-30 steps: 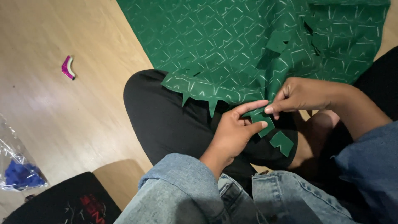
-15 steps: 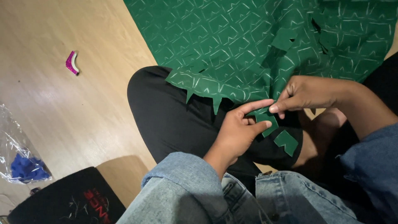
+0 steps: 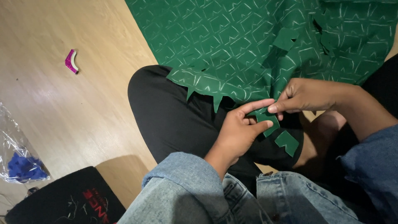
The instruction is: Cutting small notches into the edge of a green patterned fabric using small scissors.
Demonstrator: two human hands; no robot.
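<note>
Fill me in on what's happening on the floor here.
A person sits cross-legged on a wooden floor with a large green sheet marked with pale lines spread over one knee. The left hand and right hand together pinch a small green cut piece at the sheet's jagged edge. Another cut piece lies on the lap. A pink curved object and a plastic bag of blue bits sit aside.

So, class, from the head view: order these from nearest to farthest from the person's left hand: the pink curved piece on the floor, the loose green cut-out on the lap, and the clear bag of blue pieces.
From the left hand:
1. Loose green cut-out, on the lap just to its right.
2. Pink curved piece, on the wooden floor, up and to the left.
3. Clear bag of blue pieces, at the picture's left edge.
</note>
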